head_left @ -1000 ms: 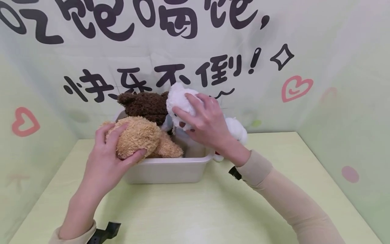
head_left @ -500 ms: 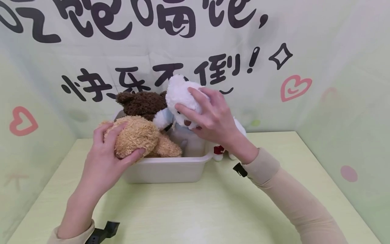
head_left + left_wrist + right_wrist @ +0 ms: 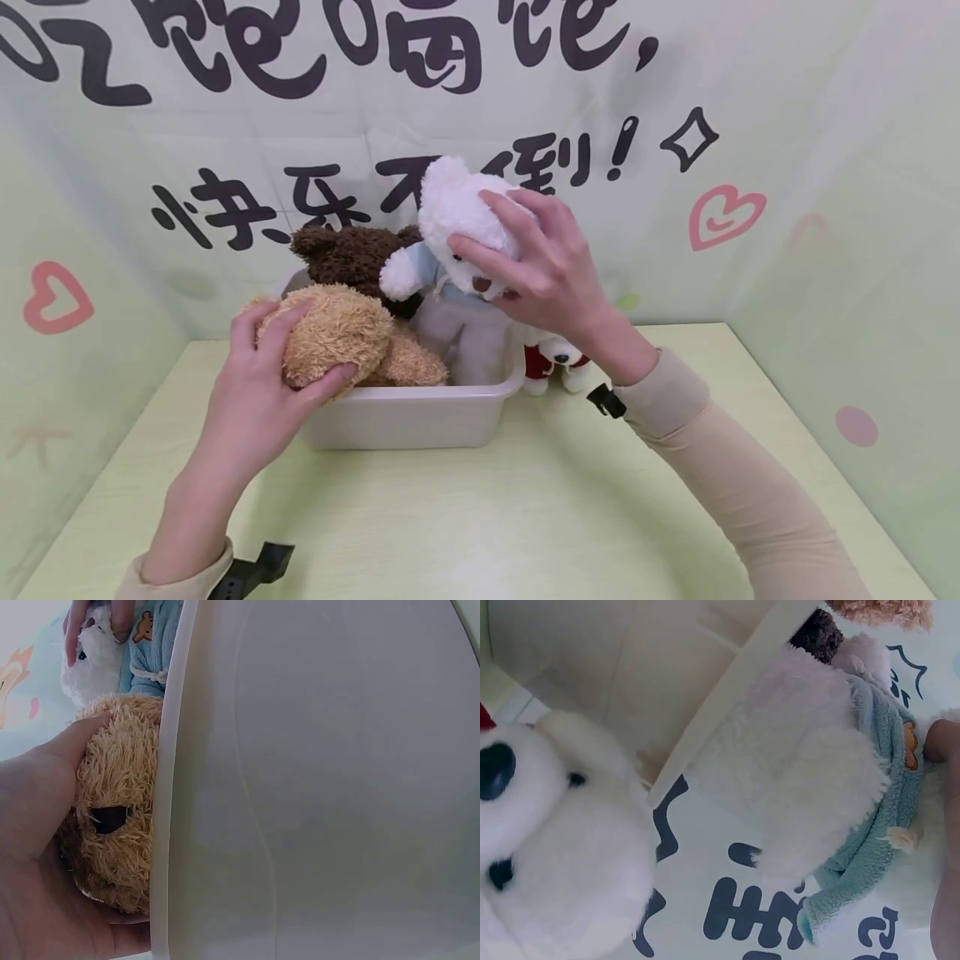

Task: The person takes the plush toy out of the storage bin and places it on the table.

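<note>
My right hand (image 3: pixel 551 271) grips a white teddy bear (image 3: pixel 457 208) by the head, its fingers spread over the top and side. The bear wears a light blue sweater (image 3: pixel 870 817) with a small bear patch. Its pale legs hang down at the right end of a white plastic bin (image 3: pixel 405 421). At the bin's left end, my left hand (image 3: pixel 251 392) holds the fuzzy head of a tan plush toy (image 3: pixel 341 333), thumb in front and fingers over the top. The left wrist view shows the tan head's dark nose (image 3: pixel 109 819) right by the bin rim.
Behind the tan toy, a dark brown teddy bear (image 3: pixel 348 254) sits in the bin. A white plush dog (image 3: pixel 555 346) in red stands on the table (image 3: pixel 465 517) against the bin's right side, partly hidden by my right hand. A printed backdrop (image 3: pixel 337 133) rises behind.
The white teddy bear has risen and shifted right with my right hand, showing more of its sweater and legs. More of the white plush dog has come into sight. My left hand has stayed put.
</note>
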{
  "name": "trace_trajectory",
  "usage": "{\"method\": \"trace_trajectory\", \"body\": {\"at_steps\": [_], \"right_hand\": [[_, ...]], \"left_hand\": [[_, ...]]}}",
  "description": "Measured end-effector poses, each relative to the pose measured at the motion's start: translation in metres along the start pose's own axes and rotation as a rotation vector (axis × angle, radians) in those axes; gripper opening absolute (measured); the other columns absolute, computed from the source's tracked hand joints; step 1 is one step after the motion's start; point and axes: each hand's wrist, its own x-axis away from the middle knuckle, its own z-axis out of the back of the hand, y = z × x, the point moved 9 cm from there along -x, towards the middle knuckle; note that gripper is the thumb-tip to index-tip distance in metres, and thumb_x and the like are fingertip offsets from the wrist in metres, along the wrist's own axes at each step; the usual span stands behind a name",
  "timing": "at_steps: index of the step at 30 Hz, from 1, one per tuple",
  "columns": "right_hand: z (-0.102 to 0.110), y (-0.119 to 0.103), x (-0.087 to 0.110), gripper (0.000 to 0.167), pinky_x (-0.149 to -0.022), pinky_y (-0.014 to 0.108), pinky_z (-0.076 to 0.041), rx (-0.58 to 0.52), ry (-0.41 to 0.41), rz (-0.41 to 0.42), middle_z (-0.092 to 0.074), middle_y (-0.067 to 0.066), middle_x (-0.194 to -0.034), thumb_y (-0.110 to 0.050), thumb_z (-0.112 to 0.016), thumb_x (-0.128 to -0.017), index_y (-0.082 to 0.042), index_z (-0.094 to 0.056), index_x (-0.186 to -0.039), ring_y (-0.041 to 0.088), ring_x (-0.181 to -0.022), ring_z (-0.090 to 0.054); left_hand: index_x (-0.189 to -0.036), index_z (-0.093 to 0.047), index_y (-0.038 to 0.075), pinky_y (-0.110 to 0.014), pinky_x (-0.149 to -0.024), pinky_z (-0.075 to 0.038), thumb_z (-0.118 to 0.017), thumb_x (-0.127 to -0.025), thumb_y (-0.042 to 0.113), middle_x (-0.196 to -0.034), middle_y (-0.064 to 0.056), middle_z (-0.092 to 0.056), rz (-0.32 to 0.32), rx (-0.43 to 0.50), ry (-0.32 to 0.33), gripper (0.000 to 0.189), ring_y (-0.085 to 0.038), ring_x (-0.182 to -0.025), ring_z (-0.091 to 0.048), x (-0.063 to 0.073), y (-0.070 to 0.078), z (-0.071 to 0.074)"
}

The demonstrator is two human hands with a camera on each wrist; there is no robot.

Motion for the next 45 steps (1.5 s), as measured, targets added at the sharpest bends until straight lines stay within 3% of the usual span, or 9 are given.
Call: {"method": "trace_trajectory", "body": {"at_steps": [10, 16, 28, 36, 41, 45], "right_hand": [[0.029, 0.021, 0.001, 0.038, -0.092, 0.057, -0.054, -0.051, 0.192, -0.025, -0.065, 0.024, -0.122, -0.009, -0.075, -0.077, -0.020, -0.074, -0.114, 0.046, -0.104, -0.060], [0.046, 0.038, -0.001, 0.034, -0.094, 0.057, -0.053, -0.091, 0.269, -0.094, -0.065, 0.024, -0.120, -0.005, -0.071, -0.077, -0.018, -0.075, -0.108, 0.048, -0.105, -0.059], [0.091, 0.050, -0.015, 0.034, -0.094, 0.057, -0.050, -0.126, 0.437, -0.230, -0.066, 0.026, -0.113, -0.007, -0.078, -0.069, -0.018, -0.075, -0.101, 0.050, -0.103, -0.056], [0.126, 0.046, -0.018, 0.039, -0.094, 0.059, -0.050, -0.064, 0.595, -0.314, -0.065, 0.026, -0.100, 0.002, -0.070, -0.062, -0.024, -0.075, -0.091, 0.054, -0.097, -0.055], [0.143, 0.050, -0.014, 0.038, -0.093, 0.058, -0.051, -0.036, 0.632, -0.326, -0.064, 0.027, -0.098, 0.000, -0.071, -0.063, -0.027, -0.074, -0.089, 0.054, -0.097, -0.054], [0.152, 0.055, -0.007, 0.032, -0.094, 0.059, -0.051, -0.024, 0.615, -0.348, -0.065, 0.026, -0.096, -0.004, -0.069, -0.065, -0.027, -0.074, -0.087, 0.052, -0.097, -0.056]], "left_hand": [[-0.155, -0.042, 0.013, -0.073, -0.077, -0.044, -0.086, -0.085, 0.033, -0.152, -0.027, -0.029, 0.007, -0.009, -0.011, 0.085, -0.063, -0.099, -0.055, -0.002, 0.000, -0.001], [-0.156, -0.041, 0.015, -0.074, -0.078, -0.045, -0.084, -0.087, 0.037, -0.152, -0.028, -0.028, 0.016, -0.016, -0.020, 0.084, -0.063, -0.099, -0.055, -0.002, 0.000, -0.001], [-0.155, -0.041, 0.014, -0.072, -0.079, -0.044, -0.084, -0.088, 0.035, -0.153, -0.026, -0.027, 0.016, 0.000, -0.020, 0.083, -0.062, -0.097, -0.055, -0.002, -0.002, 0.000], [-0.156, -0.041, 0.015, -0.073, -0.080, -0.044, -0.084, -0.087, 0.035, -0.153, -0.026, -0.027, 0.010, 0.005, -0.018, 0.083, -0.062, -0.099, -0.055, -0.003, 0.000, -0.001], [-0.155, -0.042, 0.014, -0.073, -0.082, -0.044, -0.084, -0.087, 0.035, -0.153, -0.026, -0.027, 0.010, 0.008, -0.021, 0.082, -0.062, -0.102, -0.055, -0.003, 0.002, -0.002], [-0.155, -0.042, 0.014, -0.073, -0.080, -0.044, -0.084, -0.088, 0.034, -0.152, -0.026, -0.028, 0.012, 0.006, -0.021, 0.082, -0.062, -0.100, -0.055, -0.002, 0.002, -0.003]]}}
